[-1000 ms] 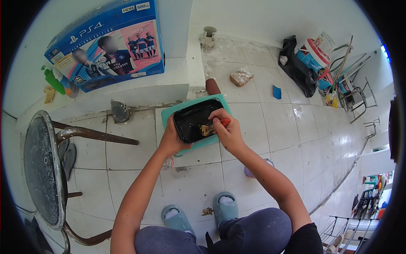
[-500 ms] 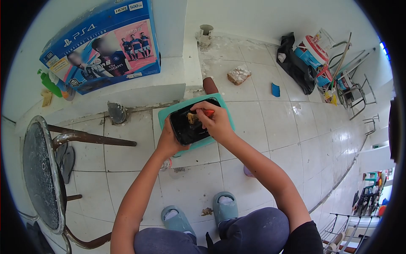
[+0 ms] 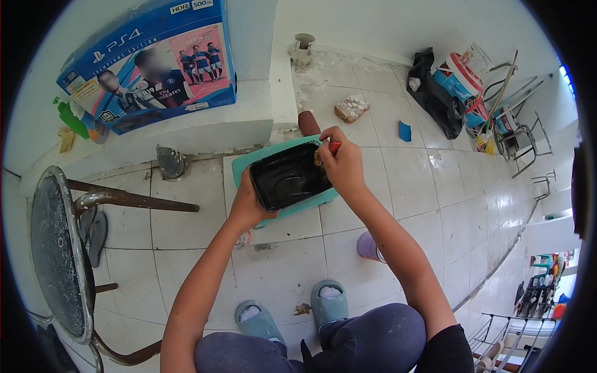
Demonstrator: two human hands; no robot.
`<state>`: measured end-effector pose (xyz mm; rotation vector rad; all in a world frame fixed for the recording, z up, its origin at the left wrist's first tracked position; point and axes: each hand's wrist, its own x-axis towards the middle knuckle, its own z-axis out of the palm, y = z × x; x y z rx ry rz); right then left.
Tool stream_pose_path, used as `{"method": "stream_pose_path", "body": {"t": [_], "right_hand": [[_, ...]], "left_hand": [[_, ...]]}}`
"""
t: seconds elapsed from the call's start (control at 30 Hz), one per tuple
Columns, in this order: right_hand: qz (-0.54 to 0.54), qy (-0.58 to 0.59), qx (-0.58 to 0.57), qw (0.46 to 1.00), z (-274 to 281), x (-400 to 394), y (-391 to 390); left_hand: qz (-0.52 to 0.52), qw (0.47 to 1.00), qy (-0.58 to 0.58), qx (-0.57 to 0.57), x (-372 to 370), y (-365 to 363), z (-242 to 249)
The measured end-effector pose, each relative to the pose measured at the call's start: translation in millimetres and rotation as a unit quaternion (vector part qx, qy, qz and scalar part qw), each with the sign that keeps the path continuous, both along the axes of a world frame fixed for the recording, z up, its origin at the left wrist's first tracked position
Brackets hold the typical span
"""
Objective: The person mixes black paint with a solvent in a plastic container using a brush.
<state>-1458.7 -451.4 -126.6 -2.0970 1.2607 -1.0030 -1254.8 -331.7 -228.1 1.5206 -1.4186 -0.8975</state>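
Observation:
A black rectangular tray (image 3: pixel 287 177) with a glossy dark inside lies tilted over a teal stool (image 3: pixel 241 163). My left hand (image 3: pixel 247 202) grips the tray's left end, thumb along the rim and the other fingers hidden beneath. In my right hand (image 3: pixel 343 163) is a paintbrush (image 3: pixel 334 148) with a red handle, pinched between the fingers. Its yellowish bristles are at the tray's right inner wall and partly hidden by the hand. A purple can (image 3: pixel 369 247) stands on the floor below my right forearm.
A round stool (image 3: pixel 59 255) with metal legs is at the left. A PS4 box (image 3: pixel 155 68) stands on the ledge behind. Farther off lie a broken brick (image 3: pixel 352 109), a black bag (image 3: pixel 434 99) and buckets (image 3: pixel 459 78). A small clear container (image 3: pixel 243 239) sits by my left wrist.
My right hand with the paintbrush has moved right, from the tray's middle to its right end. More of the tray's inside and of the purple can now shows.

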Motion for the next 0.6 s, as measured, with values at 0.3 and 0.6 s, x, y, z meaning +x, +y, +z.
{"method": "stream_pose_path", "body": {"t": [0.3, 0.6], "right_hand": [[0.034, 0.073, -0.027, 0.996, 11.4, -7.2, 7.9], [0.033, -0.011, 0.030, 0.999, 6.0, -17.9, 21.4]], "left_hand": [[0.009, 1.000, -0.006, -0.005, 0.1, 1.7, -1.9], [0.005, 1.000, -0.010, -0.002, 0.6, 0.3, -2.7]]}}
